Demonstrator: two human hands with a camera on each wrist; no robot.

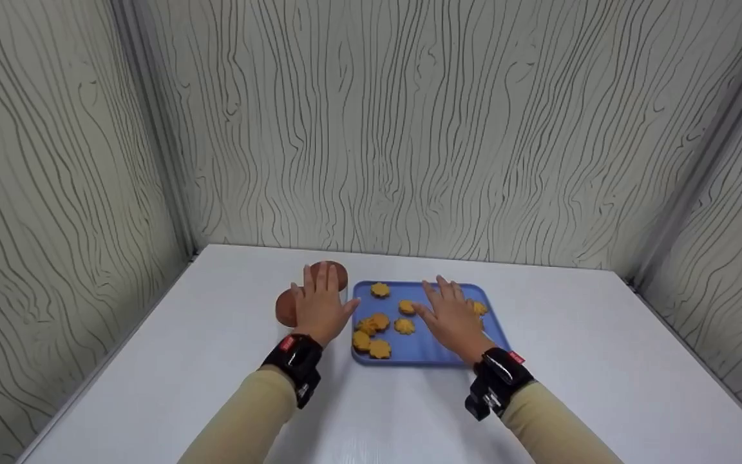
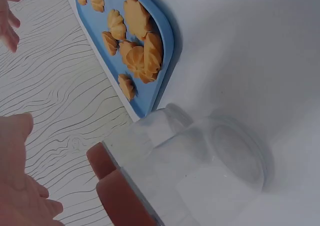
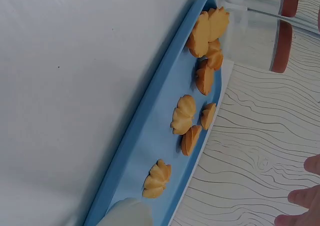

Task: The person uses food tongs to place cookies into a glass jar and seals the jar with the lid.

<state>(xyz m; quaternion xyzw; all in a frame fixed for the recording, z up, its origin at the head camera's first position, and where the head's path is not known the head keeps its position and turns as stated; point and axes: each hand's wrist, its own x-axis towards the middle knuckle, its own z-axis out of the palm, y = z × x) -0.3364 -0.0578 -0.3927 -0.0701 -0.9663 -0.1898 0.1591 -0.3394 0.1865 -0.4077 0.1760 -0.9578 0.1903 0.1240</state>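
Observation:
My left hand (image 1: 321,314) hovers with straight, spread fingers above two clear jars with reddish-brown lids; the nearer jar (image 2: 210,161) and farther jar (image 2: 160,126) stand upright side by side. In the left wrist view a gap shows between that hand and the lids (image 2: 122,198). My right hand (image 1: 453,322), also spread and holding nothing, is over the right part of a blue tray (image 1: 435,354). Several golden-brown, flower-shaped cookies (image 1: 404,326) lie on the tray, clustered at its near left corner. The right hand hides part of the tray's right side.
A smooth white object (image 3: 129,215), its kind unclear, lies on the tray beneath the right hand. The white table (image 1: 384,412) is bounded at the back and sides by panels (image 1: 371,129) with a wood-grain pattern.

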